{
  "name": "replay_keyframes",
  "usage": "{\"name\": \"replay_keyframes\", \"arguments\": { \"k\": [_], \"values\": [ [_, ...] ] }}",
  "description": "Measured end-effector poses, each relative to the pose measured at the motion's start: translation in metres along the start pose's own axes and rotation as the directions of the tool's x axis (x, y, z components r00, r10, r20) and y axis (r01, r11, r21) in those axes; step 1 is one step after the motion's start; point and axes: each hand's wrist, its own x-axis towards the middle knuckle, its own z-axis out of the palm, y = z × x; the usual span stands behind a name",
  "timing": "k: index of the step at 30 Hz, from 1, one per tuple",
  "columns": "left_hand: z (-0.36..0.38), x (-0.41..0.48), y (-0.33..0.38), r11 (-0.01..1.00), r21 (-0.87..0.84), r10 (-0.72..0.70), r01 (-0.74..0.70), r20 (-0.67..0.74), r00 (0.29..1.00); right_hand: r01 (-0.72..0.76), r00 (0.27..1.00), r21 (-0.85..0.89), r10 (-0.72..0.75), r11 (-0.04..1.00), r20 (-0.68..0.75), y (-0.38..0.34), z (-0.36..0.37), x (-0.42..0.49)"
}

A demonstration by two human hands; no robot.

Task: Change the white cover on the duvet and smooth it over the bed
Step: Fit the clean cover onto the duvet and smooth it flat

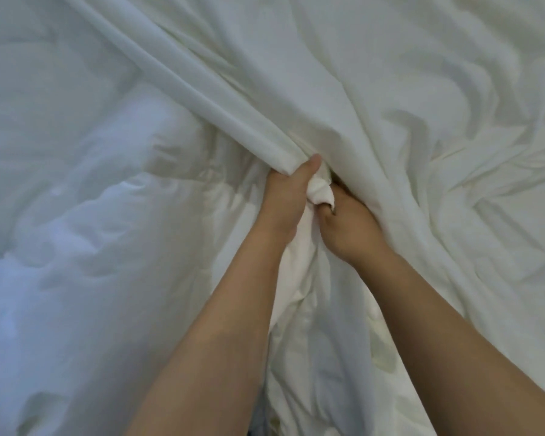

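Meeting at the bunched duvet corner (321, 192), both hands are clenched — left hand (291, 190) gripping the white cover's (390, 121) fold just left of it, right hand (343, 225) curled round it — with that fold running away up-left.

The cover (390, 89) lies right, overlapping the duvet (76, 247) at left, left hand (287, 196) and right hand (350, 225) between them.

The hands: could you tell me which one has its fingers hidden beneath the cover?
The right hand; its fingers vanish under the white cover, while the left hand shows its thumb.
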Motion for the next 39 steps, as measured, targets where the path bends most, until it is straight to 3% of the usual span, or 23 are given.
{"name": "replay_keyframes", "arguments": {
  "k": [3, 5, 8, 11, 16, 20, 22, 24, 27, 30, 33, 36, 39],
  "values": [
    [0.003, -0.013, 0.010, 0.986, 0.166, -0.003, -0.021, 0.141, 0.990, -0.038, 0.996, -0.006, 0.038, 0.999, -0.082, -0.011, 0.004, -0.009],
    [0.002, -0.026, 0.020, 0.964, 0.255, 0.003, -0.071, 0.257, 0.966, -0.039, 0.975, 0.099, 0.060, 0.994, -0.214, -0.017, 0.002, -0.026],
    [0.007, -0.053, 0.032, 0.951, 0.287, -0.008, -0.114, 0.391, 0.920, 0.029, 0.919, 0.308, 0.097, 0.951, -0.383, -0.024, -0.009, -0.060],
    [0.026, -0.076, 0.033, 0.953, 0.286, -0.050, -0.098, 0.470, 0.881, 0.068, 0.889, 0.369, 0.111, 0.927, -0.444, -0.031, -0.021, -0.090],
    [0.052, -0.075, 0.028, 0.962, 0.248, -0.217, 0.116, 0.430, 0.877, 0.032, 0.865, 0.372, 0.161, 0.928, -0.474, -0.027, -0.037, -0.105],
    [0.050, -0.083, 0.016, 0.898, 0.435, -0.263, 0.064, 0.416, 0.871, 0.005, 0.794, 0.396, 0.237, 0.918, -0.559, -0.016, -0.053, -0.112],
    [0.033, -0.098, 0.012, 0.892, 0.448, -0.265, 0.053, 0.423, 0.867, -0.035, 0.770, 0.465, 0.321, 0.884, -0.552, -0.007, -0.062, -0.113],
    [0.012, -0.112, 0.012, 0.880, 0.472, -0.277, 0.046, 0.433, 0.858, -0.099, 0.796, 0.486, 0.363, 0.868, -0.485, -0.002, -0.062, -0.113],
    [-0.009, -0.131, 0.023, 0.851, 0.522, -0.286, 0.046, 0.388, 0.876, -0.132, 0.920, 0.604, 0.323, 0.786, -0.220, -0.007, -0.046, -0.127],
    [-0.024, -0.147, 0.030, 0.936, 0.317, -0.278, 0.153, 0.398, 0.874, -0.159, 0.969, 0.776, 0.245, 0.610, 0.006, -0.010, -0.036, -0.149],
    [-0.033, -0.158, 0.028, 0.938, 0.189, -0.334, 0.290, 0.277, 0.901, -0.077, 0.989, 0.717, 0.144, 0.693, -0.033, -0.012, -0.033, -0.163],
    [-0.034, -0.160, 0.031, 0.890, 0.420, -0.322, 0.180, 0.297, 0.899, -0.075, 0.988, 0.600, 0.140, 0.797, -0.062, -0.014, -0.028, -0.171],
    [-0.030, -0.159, 0.046, 0.795, 0.604, -0.383, 0.053, 0.432, 0.816, -0.045, 0.955, 0.546, 0.197, 0.837, -0.223, -0.016, -0.032, -0.173]
  ]
}}
